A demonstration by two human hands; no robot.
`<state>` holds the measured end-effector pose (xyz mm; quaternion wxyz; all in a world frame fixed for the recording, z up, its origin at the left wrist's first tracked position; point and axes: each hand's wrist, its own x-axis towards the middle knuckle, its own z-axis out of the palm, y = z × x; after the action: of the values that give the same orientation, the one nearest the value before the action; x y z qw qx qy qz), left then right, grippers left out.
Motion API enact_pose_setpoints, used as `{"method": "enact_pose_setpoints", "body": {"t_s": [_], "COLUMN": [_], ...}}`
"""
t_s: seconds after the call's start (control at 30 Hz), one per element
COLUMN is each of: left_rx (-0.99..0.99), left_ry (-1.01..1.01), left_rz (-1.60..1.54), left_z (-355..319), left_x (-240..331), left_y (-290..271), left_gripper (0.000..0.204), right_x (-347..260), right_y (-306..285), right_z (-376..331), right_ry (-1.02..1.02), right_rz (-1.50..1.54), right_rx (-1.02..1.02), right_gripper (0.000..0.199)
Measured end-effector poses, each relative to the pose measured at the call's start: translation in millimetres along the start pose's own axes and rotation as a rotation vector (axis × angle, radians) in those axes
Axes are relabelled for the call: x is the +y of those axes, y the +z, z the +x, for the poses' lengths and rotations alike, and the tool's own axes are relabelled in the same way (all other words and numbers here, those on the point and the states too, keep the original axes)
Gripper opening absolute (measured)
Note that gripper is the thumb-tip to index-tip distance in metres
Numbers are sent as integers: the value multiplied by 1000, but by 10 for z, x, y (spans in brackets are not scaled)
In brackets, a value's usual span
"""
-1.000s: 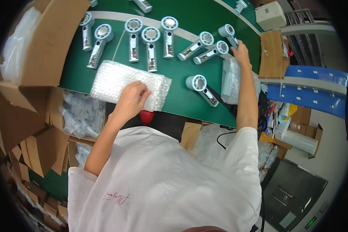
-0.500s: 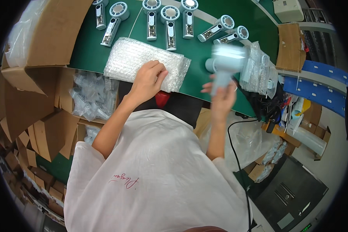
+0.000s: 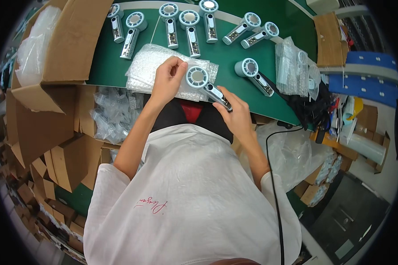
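The right hand [image 3: 236, 112] is wrapped around the handle of a pale blue-grey handheld fan with a round head [image 3: 206, 85], fingers closed on the grip — the head points to about ten o'clock, over the near edge of the green table [image 3: 106, 70]. The left hand [image 3: 167, 80] rests on a stack of clear bubble-wrap bags [image 3: 146, 70], its fingertips pinching the top bag just beside the fan's head. At two o'clock from the held fan lies another loose fan [image 3: 254, 76] (flat on the table). A row of fans [image 3: 188, 24] runs along twelve o'clock — an open cardboard box [image 3: 70, 39] sits at nine o'clock.
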<state>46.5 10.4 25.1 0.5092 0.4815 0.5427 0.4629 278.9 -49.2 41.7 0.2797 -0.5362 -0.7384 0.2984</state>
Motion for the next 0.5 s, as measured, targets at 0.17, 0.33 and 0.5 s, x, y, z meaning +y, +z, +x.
{"method": "enact_pose_setpoints", "body": {"t_s": [0.17,0.33,0.5], "left_rx": [-67,-16,-262], "left_ry": [737,803,821], "left_rz": [518,549,360], "left_z": [-124,-208,-507], "left_x": [574,895,839], "left_y": [530,470,1048], "left_gripper": [7,9,9], "right_x": [-697,-448,-345], "right_y": [-527,-842,-954], "right_z": [247,97,-27], "right_ry": [65,351,401], "right_rz": [-417,512,1245], "right_rx": [-124,272,324], "right_gripper": [41,40,42]}}
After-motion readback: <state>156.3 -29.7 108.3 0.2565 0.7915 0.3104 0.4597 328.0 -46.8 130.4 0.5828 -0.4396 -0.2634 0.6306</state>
